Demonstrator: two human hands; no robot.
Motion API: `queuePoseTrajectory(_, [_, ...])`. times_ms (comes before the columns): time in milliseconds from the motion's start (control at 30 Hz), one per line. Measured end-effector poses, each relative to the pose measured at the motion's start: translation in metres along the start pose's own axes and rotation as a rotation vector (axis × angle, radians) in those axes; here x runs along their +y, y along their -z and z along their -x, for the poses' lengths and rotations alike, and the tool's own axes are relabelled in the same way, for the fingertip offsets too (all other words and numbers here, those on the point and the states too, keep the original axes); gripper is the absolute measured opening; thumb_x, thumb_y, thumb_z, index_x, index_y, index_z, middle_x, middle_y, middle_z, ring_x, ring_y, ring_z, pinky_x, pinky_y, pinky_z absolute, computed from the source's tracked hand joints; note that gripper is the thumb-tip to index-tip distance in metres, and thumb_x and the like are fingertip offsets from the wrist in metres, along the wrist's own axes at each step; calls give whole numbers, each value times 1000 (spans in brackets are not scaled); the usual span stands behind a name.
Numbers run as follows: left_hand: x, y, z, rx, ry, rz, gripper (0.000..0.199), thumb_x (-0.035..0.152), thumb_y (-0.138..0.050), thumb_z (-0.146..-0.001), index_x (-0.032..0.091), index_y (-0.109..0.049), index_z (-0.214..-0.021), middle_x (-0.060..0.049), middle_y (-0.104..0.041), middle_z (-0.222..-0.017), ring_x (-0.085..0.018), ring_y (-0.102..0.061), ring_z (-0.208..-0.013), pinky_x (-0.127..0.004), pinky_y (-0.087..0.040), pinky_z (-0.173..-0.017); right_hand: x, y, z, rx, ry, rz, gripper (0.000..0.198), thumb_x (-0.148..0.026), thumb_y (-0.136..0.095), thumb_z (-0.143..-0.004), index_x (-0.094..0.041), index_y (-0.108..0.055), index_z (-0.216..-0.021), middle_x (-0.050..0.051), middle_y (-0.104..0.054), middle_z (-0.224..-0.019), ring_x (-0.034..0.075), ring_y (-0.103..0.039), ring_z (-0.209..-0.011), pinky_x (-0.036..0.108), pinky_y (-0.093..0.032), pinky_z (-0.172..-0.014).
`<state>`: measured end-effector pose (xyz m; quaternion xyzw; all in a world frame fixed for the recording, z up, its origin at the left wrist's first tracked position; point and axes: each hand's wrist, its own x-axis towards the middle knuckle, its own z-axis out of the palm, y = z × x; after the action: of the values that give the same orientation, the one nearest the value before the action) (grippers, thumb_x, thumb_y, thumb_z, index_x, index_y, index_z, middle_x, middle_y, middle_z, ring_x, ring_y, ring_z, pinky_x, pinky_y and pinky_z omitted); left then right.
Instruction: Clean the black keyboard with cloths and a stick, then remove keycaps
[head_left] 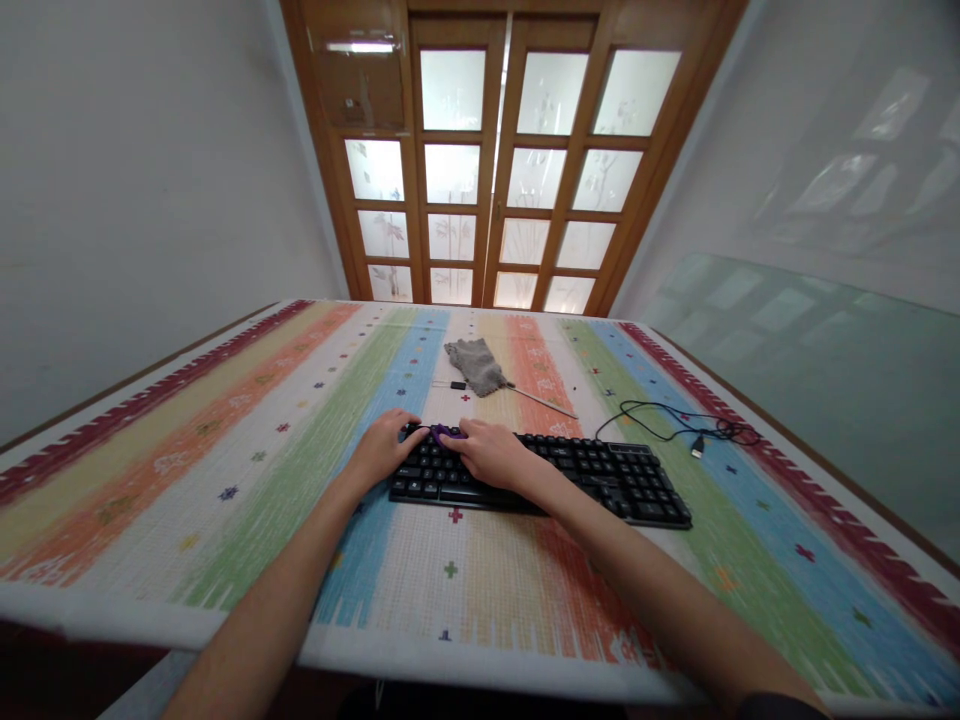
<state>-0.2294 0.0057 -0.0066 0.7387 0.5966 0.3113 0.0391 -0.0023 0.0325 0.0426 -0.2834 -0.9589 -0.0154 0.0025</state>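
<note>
A black keyboard (574, 460) lies on the striped tablecloth in front of me. My left hand (384, 446) grips its upper left corner, the fingers at the far edge and the thumb stretched over the top keys. In my right hand (493, 455) is a small purple thing (448, 436), pinched and held against the top left keys, close to the left thumb. Its exact kind is hidden by the fingers. My right wrist and forearm cover the middle of the keyboard.
Beyond the keyboard lie a crumpled grey cloth (477, 366) with a pale cord (546, 402) and a small black object (457, 386). The keyboard's coiled USB cable (664, 420) rests at the right. Wood-and-glass doors (487, 160) stand behind the table.
</note>
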Motion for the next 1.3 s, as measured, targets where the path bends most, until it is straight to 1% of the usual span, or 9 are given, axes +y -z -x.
queuePoseTrajectory(267, [3,2,0,-27,18,-8,25,41,-55,-93,18,-66,-94,-8,-68,-96,-24,-63,-94,-38,-49,-88,8,6,7,-45,-22,12,42,-24,-40,-99,-26,-56,-137,12,-63,-104,21,-61,-90,29,-41,-70])
queuePoseTrajectory(433, [2,2,0,-31,13,-20,26,41,-53,-93,19,-66,-95,-7,-68,-95,-24,-63,-95,-39,-49,-90,14,11,15,-44,-30,19,38,-24,-41,-99,-28,-62,-131,10,-63,-101,20,-60,-87,28,-38,-68])
queuePoseTrajectory(600, [2,2,1,-17,7,-15,25,42,-53,-93,20,-66,-94,-7,-68,-94,-24,-63,-94,-38,-49,-89,21,14,22,-55,-54,16,36,-23,-43,-98,-27,-67,-124,10,-63,-98,19,-60,-86,28,-36,-68])
queuePoseTrajectory(800, [3,3,1,-25,6,-8,27,41,-52,-94,19,-67,-94,-8,-67,-94,-24,-64,-93,-38,-49,-88,33,14,37,-59,-95,13,34,-22,-45,-96,-25,-72,-116,9,-62,-94,18,-59,-82,27,-34,-66])
queuePoseTrajectory(933, [2,3,1,-28,1,-10,27,41,-52,-93,19,-67,-95,-7,-68,-94,-24,-64,-93,-38,-49,-90,42,13,50,-73,-149,3,35,-22,-44,-96,-26,-72,-117,8,-62,-95,18,-60,-83,27,-34,-65])
queuePoseTrajectory(1133, [3,4,1,-33,3,2,28,43,-51,-94,19,-66,-95,-7,-68,-96,-23,-64,-92,-38,-50,-89,58,11,69,-92,-190,7,39,-19,-43,-95,-28,-71,-120,8,-63,-96,19,-61,-87,27,-37,-70])
queuePoseTrajectory(1300, [2,3,2,-24,10,11,29,43,-51,-93,18,-67,-95,-8,-68,-96,-23,-64,-89,-39,-50,-88,68,10,82,-99,-242,3,38,-21,-44,-95,-28,-72,-119,8,-64,-97,18,-61,-85,26,-38,-69])
